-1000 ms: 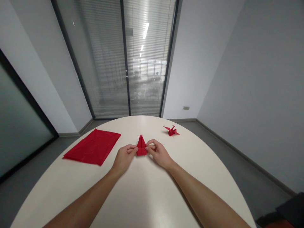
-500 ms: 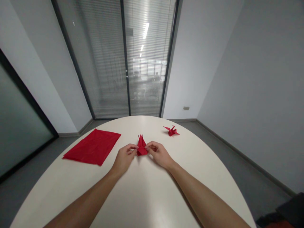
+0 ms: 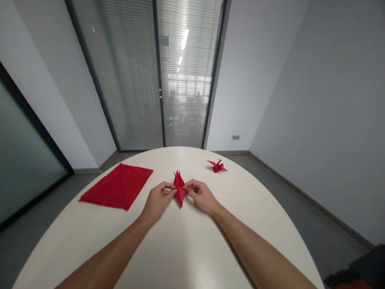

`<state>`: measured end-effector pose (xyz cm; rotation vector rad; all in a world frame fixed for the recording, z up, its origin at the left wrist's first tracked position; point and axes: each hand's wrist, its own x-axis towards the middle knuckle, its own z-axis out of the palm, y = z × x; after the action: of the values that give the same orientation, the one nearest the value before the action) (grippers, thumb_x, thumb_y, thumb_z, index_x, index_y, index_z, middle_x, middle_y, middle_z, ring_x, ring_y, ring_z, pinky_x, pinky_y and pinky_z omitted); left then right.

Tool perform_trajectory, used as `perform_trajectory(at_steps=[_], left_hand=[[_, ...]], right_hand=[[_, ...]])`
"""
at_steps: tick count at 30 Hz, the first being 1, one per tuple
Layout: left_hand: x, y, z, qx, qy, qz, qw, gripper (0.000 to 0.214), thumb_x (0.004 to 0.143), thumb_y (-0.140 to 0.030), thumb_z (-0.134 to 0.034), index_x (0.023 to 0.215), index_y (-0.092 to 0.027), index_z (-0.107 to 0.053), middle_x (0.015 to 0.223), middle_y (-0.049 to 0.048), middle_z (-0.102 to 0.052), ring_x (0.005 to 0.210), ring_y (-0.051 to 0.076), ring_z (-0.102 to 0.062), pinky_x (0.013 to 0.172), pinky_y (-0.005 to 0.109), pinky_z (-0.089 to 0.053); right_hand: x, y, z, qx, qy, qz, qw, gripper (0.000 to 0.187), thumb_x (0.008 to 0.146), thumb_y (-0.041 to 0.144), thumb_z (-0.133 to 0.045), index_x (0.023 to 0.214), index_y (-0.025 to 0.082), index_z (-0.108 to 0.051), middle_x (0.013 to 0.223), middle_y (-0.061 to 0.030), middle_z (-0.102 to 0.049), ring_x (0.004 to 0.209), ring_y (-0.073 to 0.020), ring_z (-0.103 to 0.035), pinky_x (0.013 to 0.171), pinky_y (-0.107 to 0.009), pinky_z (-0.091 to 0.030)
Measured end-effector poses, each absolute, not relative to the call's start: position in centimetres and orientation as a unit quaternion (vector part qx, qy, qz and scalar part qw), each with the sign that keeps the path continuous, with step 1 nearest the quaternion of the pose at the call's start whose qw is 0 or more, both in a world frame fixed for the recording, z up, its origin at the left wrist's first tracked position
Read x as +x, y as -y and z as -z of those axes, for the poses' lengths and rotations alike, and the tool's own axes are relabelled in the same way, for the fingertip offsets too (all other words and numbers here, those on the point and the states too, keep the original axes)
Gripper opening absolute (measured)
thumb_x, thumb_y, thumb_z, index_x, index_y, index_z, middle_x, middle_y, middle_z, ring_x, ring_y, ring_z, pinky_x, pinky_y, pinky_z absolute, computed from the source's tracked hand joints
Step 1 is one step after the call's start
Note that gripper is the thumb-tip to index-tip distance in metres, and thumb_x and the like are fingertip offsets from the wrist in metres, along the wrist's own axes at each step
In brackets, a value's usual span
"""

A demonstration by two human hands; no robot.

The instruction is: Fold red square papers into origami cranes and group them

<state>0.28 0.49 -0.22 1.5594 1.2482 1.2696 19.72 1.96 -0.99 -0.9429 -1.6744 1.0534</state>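
Between my hands, over the middle of the table, is a folded red paper figure [image 3: 180,194], with thin points standing at its far end and one pointed flap directed toward me. My left hand [image 3: 158,199] pinches its left edge between thumb and fingers. On the opposite edge, my right hand [image 3: 201,195] pinches the paper in the same way. Farther back to the right stands a red paper crane [image 3: 217,165] with its wings spread, apart from both hands.
A red paper sheet [image 3: 118,188] lies flat at the left of the round white table [image 3: 177,249]. Behind the table are a glass partition with blinds [image 3: 135,100] and a white wall with a socket [image 3: 236,137]. Something dark [image 3: 367,267] is at the lower right.
The near flap of the red paper figure has opened downward toward me and now shows as a long point. Both hands keep their pinch, almost in the same place.
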Motion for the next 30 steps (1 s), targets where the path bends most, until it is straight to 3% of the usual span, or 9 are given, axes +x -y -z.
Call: perform_trajectory(at_steps=[10, 17, 21, 30], left_hand=[[0.3, -0.8, 0.8, 0.601, -0.463, -0.527, 0.383, 0.027, 0.074, -0.035, -0.071, 0.093, -0.017, -0.065, 0.091, 0.0063, -0.075, 0.072, 0.018, -0.071, 0.072, 0.03, -0.056], [0.1, -0.9, 0.8, 0.616, -0.468, -0.513, 0.372, 0.038, 0.075, -0.035, -0.073, 0.107, -0.016, -0.069, 0.103, 0.01, -0.075, 0.083, 0.021, -0.071, 0.071, 0.031, -0.057], [0.0, -0.8, 0.8, 0.643, -0.449, -0.52, 0.339, 0.029, 0.078, -0.033, -0.071, 0.103, -0.018, -0.071, 0.104, 0.0088, -0.072, 0.09, 0.021, -0.069, 0.072, 0.031, -0.058], [0.0, -0.4, 0.4, 0.671, -0.44, -0.52, 0.292, 0.013, 0.081, -0.032, -0.068, 0.086, -0.02, -0.07, 0.093, 0.0047, -0.066, 0.085, 0.019, -0.066, 0.07, 0.028, -0.057]], right_hand=[[19.5, -2.2, 1.4, -0.365, 0.647, -0.466, 0.481, 0.028, 0.08, 0.032, -0.073, 0.102, 0.019, -0.063, 0.097, -0.0056, -0.073, 0.077, -0.0153, -0.065, 0.074, -0.031, -0.049], [19.6, -2.1, 1.2, -0.37, 0.645, -0.458, 0.487, 0.035, 0.08, 0.04, -0.076, 0.106, 0.019, -0.066, 0.098, -0.0078, -0.077, 0.09, -0.0216, -0.072, 0.086, -0.039, -0.054], [19.6, -2.0, 0.8, -0.384, 0.648, -0.44, 0.488, 0.034, 0.079, 0.04, -0.077, 0.104, 0.018, -0.07, 0.1, -0.01, -0.078, 0.094, -0.0243, -0.073, 0.09, -0.042, -0.054], [19.7, -2.0, 0.5, -0.401, 0.662, -0.404, 0.487, 0.024, 0.081, 0.034, -0.075, 0.099, 0.019, -0.075, 0.097, -0.0085, -0.078, 0.089, -0.0235, -0.073, 0.086, -0.04, -0.054]])
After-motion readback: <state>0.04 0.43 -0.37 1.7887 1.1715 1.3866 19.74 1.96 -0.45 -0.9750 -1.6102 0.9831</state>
